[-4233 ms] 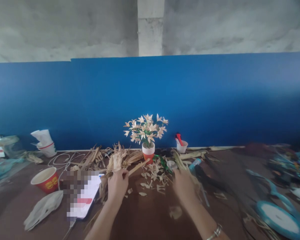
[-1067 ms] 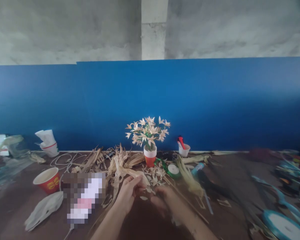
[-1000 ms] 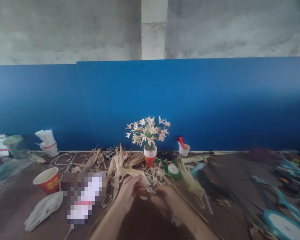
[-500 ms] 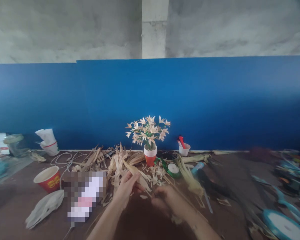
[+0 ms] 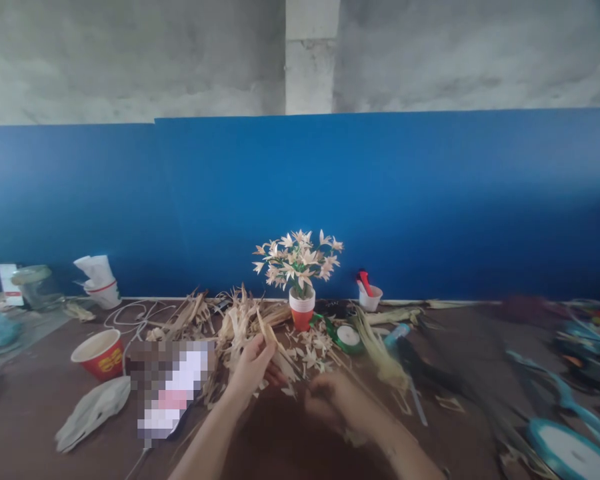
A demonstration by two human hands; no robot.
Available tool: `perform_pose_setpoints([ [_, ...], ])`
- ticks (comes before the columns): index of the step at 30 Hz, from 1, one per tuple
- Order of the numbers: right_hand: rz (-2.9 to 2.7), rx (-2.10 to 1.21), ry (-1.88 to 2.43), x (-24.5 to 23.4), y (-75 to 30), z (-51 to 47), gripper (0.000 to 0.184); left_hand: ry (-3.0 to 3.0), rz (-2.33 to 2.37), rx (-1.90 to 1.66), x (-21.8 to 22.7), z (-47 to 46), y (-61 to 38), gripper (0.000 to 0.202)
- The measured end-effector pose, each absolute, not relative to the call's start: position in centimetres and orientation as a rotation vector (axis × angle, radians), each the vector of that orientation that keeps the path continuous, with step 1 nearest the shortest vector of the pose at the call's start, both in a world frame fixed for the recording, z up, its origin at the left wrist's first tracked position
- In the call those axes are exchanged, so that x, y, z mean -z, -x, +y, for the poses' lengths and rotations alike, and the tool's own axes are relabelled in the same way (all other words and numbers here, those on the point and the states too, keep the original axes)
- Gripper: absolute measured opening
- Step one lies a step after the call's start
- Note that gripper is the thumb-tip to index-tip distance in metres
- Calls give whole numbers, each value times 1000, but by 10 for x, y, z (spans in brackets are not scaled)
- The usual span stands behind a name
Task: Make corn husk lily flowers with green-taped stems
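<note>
My left hand [image 5: 254, 361] is closed, pinching a pale dried corn husk strip [image 5: 267, 328] that stands up between thumb and fingers. Just to the right, my right hand [image 5: 327, 399] is curled and blurred. Its fingertips point toward the husk, and whatever it grips is too smeared to make out. Small cut husk pieces [image 5: 313, 343] lie scattered beyond both hands. Behind them stands an orange and white pot [image 5: 301, 312] with several cream husk flowers [image 5: 300, 259] on green stems. A pile of dried husks [image 5: 237, 323] rests behind my left hand.
On the left are a red paper bowl [image 5: 100, 357], a crumpled husk [image 5: 93, 413], a white cup [image 5: 103, 292] and a blurred-out device on a cable. To the right lie a green ribbon spool [image 5: 349, 337], a husk bundle [image 5: 383, 360] and a blue ribbon spool [image 5: 573, 453]. A blue partition [image 5: 300, 173] closes the back.
My left hand has tilted the husk strip more upright. The right hand has shifted slightly away from it. The whole view has moved a little.
</note>
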State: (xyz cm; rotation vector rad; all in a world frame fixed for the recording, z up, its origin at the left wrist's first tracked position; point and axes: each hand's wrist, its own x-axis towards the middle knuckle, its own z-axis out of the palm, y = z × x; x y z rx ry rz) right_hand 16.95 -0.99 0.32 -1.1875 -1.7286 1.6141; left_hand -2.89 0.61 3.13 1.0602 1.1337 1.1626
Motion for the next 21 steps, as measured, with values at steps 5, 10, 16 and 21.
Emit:
perform_pose_setpoints([
  [5, -1725, -1627, 1168, 0, -170, -9, 37, -1103, 1160, -1158, -29, 10, 31, 39],
  [10, -1763, -1629, 1159, -8, -171, -11, 37, -1130, 1167, -1160, -28, 11, 32, 39],
  [16, -1749, -1654, 1185, -9, -171, -12, 33, -1113, 1146, -1169, -29, 10, 32, 36],
  [21, -1758, -1654, 1211, -10, -173, -11, 33, -1117, 1128, -1119, -22, 12, 35, 35],
])
